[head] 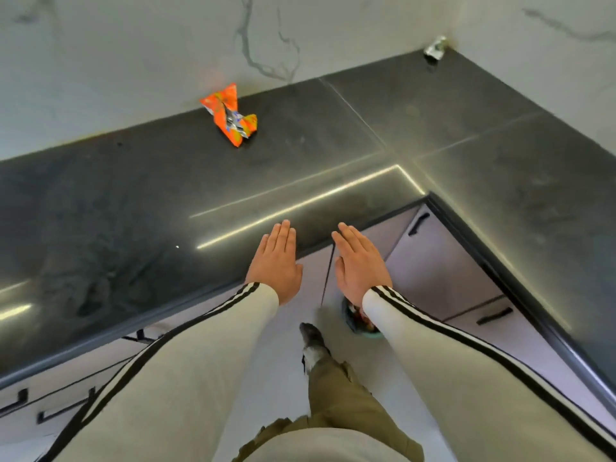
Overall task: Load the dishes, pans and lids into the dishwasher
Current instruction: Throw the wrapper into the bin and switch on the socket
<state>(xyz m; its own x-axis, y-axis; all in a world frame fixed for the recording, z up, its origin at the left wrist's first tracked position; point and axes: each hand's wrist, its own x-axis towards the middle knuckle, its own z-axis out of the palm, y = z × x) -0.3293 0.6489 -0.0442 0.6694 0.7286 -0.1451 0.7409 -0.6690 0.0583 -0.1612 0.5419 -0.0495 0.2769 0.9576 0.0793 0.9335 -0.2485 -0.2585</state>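
Cream long sleeves (pixel 173 378) with black stripes reach forward from the bottom of the head view, both arms held out side by side. A dark grey, glossy stone countertop (pixel 133 201) runs in an L round the corner, streaked with bright reflections. It is backed by a white marble-look wall (pixel 133 45) with grey veins. Pale lilac cabinet fronts (pixel 443 261) with slim black handles (pixel 418 224) fill the space under the counter. Which of them, if any, is the dishwasher cannot be told. An olive trouser leg (pixel 340 401) and one foot (pixel 311 338) stand on the pale floor (pixel 276 361).

The person's left hand (pixel 276 261) is flat, palm down, fingers straight and together, over the counter's front edge. It holds nothing, and whether it touches the stone cannot be told. The right hand (pixel 360 265) is just beside it, equally flat and holding nothing, above the cabinet fronts at the inner corner.

A crumpled orange snack wrapper (pixel 230 116) lies on the counter by the wall. A round teal-rimmed bowl (pixel 358 323) sits low by the cabinets, partly hidden under the right wrist. A small crushed silver piece (pixel 435 48) lies in the far corner.
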